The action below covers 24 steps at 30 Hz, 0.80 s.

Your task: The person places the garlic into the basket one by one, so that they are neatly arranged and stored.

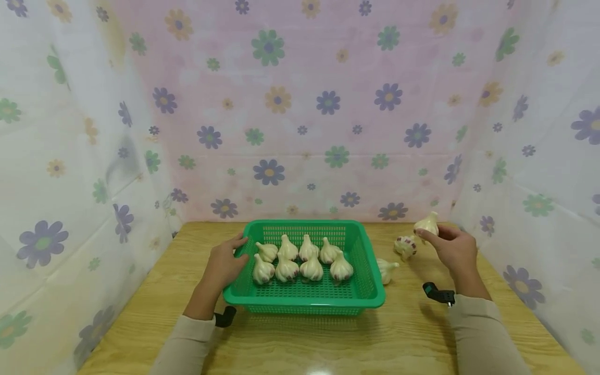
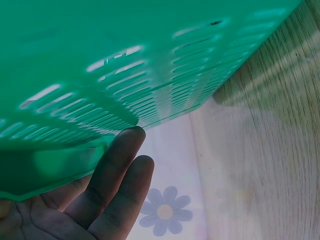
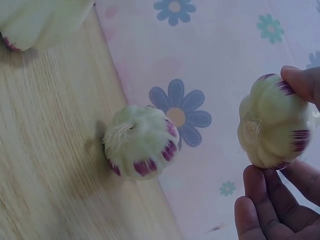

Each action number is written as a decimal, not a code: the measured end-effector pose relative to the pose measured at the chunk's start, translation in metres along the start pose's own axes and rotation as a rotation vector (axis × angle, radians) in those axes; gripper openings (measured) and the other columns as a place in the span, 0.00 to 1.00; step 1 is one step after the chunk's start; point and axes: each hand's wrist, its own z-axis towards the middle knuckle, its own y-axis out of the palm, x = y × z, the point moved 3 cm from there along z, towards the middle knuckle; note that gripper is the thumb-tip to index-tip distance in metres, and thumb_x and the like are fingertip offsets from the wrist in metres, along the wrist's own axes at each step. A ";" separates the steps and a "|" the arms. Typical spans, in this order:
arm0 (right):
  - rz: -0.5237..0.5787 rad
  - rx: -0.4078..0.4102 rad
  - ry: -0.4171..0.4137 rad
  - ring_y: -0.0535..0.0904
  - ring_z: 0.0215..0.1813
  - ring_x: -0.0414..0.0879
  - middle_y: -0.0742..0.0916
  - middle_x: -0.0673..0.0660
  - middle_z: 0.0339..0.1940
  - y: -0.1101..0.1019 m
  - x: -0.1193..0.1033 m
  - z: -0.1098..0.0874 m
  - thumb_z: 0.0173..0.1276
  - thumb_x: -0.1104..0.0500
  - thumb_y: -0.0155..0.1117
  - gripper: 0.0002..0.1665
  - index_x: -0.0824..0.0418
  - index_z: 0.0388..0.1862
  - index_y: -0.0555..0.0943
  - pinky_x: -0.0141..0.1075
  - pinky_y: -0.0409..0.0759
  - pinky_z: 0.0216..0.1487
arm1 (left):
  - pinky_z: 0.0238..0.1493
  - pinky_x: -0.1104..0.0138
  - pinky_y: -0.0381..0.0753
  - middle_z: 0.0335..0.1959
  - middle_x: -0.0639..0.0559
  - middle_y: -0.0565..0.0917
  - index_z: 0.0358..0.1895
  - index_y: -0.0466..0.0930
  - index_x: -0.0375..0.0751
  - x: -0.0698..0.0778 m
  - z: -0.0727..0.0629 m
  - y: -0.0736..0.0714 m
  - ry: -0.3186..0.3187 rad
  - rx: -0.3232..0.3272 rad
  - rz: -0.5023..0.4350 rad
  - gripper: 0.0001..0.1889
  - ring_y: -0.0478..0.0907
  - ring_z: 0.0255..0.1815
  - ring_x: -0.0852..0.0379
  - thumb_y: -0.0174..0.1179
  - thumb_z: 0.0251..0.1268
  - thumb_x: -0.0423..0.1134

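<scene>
A green plastic basket (image 1: 304, 302) stands on the table, holding two rows of garlic bulbs (image 1: 287, 270). My left hand (image 1: 226, 264) grips its left rim, with the thumb over the edge and the fingers (image 2: 132, 172) along the slotted outer wall. At the right, my right hand (image 1: 457, 253) pinches a garlic bulb (image 1: 426, 225) between thumb and fingertips, raised above the table. The right wrist view shows the root end of this held bulb (image 3: 272, 125), with purple streaks. Another garlic bulb (image 1: 405, 247) lies on the table just left of that hand.
One more garlic bulb (image 1: 386, 271) lies against the basket's right side, partly hidden by it. The wooden table (image 1: 281, 344) meets a flowered cloth (image 1: 304, 130) at the back, and similar cloth hangs on both sides.
</scene>
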 end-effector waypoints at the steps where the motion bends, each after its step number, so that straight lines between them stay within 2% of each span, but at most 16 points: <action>1: -0.006 0.000 -0.016 0.74 0.58 0.43 0.79 0.44 0.57 0.000 -0.002 -0.001 0.55 0.24 0.71 0.55 0.54 0.74 0.76 0.34 0.78 0.47 | 0.13 0.70 0.66 0.81 0.46 0.65 0.74 0.73 0.40 -0.001 0.000 0.000 -0.002 0.000 0.001 0.29 0.54 0.08 0.60 0.59 0.71 0.35; 6: -0.055 -0.001 -0.089 0.75 0.59 0.46 0.80 0.52 0.64 0.001 -0.011 -0.004 0.57 0.24 0.70 0.55 0.56 0.75 0.75 0.36 0.79 0.47 | 0.14 0.70 0.67 0.81 0.45 0.65 0.74 0.73 0.40 -0.002 0.001 0.000 0.001 0.005 0.004 0.28 0.56 0.09 0.61 0.60 0.71 0.35; 11: -0.072 -0.029 -0.140 0.74 0.65 0.55 0.79 0.61 0.69 0.002 -0.028 -0.007 0.58 0.24 0.69 0.58 0.58 0.77 0.73 0.48 0.80 0.53 | 0.15 0.69 0.68 0.81 0.45 0.66 0.74 0.74 0.40 -0.002 0.001 0.000 -0.002 0.013 0.002 0.28 0.56 0.09 0.61 0.60 0.71 0.34; 15: -0.093 -0.045 -0.188 0.75 0.64 0.57 0.80 0.62 0.69 0.003 -0.044 -0.008 0.58 0.24 0.69 0.57 0.58 0.76 0.74 0.54 0.80 0.54 | 0.14 0.69 0.67 0.81 0.45 0.66 0.74 0.74 0.40 0.000 0.001 -0.001 -0.001 0.013 0.000 0.28 0.55 0.09 0.60 0.61 0.71 0.34; 24: -0.124 -0.111 -0.294 0.79 0.61 0.59 0.84 0.64 0.62 0.012 -0.072 -0.013 0.61 0.27 0.69 0.51 0.60 0.71 0.78 0.55 0.82 0.54 | 0.14 0.71 0.65 0.81 0.45 0.65 0.74 0.73 0.38 0.001 -0.001 -0.002 -0.008 0.005 0.002 0.28 0.55 0.10 0.60 0.60 0.70 0.34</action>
